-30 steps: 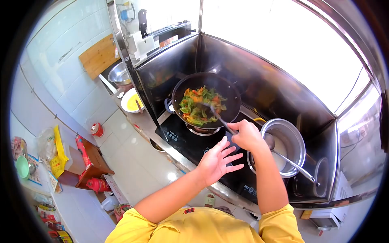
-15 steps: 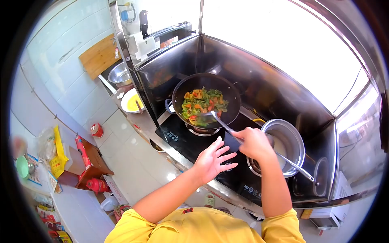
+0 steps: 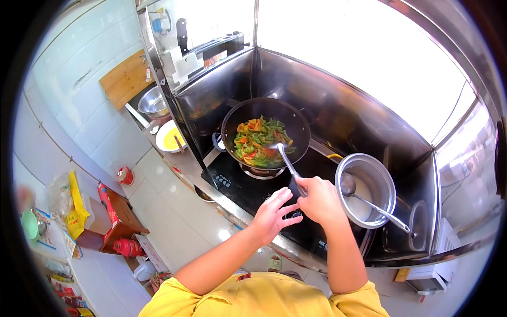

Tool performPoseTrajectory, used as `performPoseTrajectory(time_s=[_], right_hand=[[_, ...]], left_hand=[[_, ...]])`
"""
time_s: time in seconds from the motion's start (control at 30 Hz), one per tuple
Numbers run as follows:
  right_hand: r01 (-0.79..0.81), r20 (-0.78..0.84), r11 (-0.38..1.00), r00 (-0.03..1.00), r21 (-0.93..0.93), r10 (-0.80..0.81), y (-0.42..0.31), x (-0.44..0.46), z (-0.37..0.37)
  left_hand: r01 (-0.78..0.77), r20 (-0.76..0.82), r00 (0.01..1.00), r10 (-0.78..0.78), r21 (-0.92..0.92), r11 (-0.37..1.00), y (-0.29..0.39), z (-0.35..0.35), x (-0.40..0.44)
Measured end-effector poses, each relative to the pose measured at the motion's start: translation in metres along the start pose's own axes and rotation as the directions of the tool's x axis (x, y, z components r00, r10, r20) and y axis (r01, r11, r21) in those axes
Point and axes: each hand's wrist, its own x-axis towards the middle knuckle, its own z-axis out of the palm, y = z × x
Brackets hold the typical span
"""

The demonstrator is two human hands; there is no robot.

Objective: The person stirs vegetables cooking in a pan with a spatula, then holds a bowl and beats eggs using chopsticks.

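Note:
My right hand (image 3: 320, 199) grips the handle of a metal spatula (image 3: 287, 161), whose head rests among chopped green and orange-red vegetables (image 3: 259, 138). They lie in a dark wok (image 3: 299, 122) on the black cooktop (image 3: 222, 182). Close by on the left, my left hand (image 3: 272, 215) is open, fingers apart, near the dark wok handle (image 3: 294, 186). Whether its fingertips touch that handle I cannot tell. A metal pot (image 3: 392, 185) stands to the right, holding pale liquid and a ladle (image 3: 383, 212) that leans on its rim.
Dark metal splash panels (image 3: 327, 113) surround the cooktop. At the left, a white bowl of yellow liquid (image 3: 170, 137) and a steel bowl (image 3: 153, 101) sit on the counter. A knife (image 3: 182, 34) stands in a rack. A pot lid (image 3: 418, 227) leans at the right.
My right hand has moved down and left with the spatula, whose head has shifted slightly right in the wok. My left hand is slightly lower. More of the ladle shows.

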Motion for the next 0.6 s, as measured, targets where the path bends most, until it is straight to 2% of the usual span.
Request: performPoseTrajectory(time_s=[0.03,0.1,0.23,0.27,0.37,0.47,0.6], right_hand=[[-0.001,-0.001,1.000,1.000,0.000,0.001,-0.002,0.003,0.006],[0.037,-0.183,0.998,0.983,0.053,-0.027,0.003,0.019,0.032],[0.075,-0.083,0.983,0.995,0.166,-0.062,0.017,0.030,0.085],[0.076,-0.110,0.978,0.992,0.194,-0.055,0.015,0.024,0.089],[-0.032,-0.040,0.938,0.998,0.344,0.049,0.005,0.011,0.087],[-0.003,-0.059,0.948,0.998,0.320,0.023,0.001,0.006,0.090],[-0.021,0.008,0.945,1.000,0.326,0.020,-0.013,-0.003,0.089]], left_hand=[[-0.014,-0.006,1.000,0.014,0.033,0.999,-0.001,0.000,0.000],[-0.045,-0.025,0.999,0.046,0.062,0.997,0.001,0.005,-0.004],[-0.066,-0.065,0.995,0.079,0.191,0.979,0.000,-0.008,-0.002],[-0.065,-0.089,0.992,0.084,0.198,0.978,-0.002,-0.009,-0.004],[-0.117,-0.081,0.987,0.138,0.229,0.966,-0.007,-0.014,-0.009],[-0.156,-0.089,0.980,0.180,0.225,0.962,-0.007,-0.017,-0.014],[-0.222,-0.078,0.968,0.240,0.183,0.958,-0.008,-0.026,-0.018]])
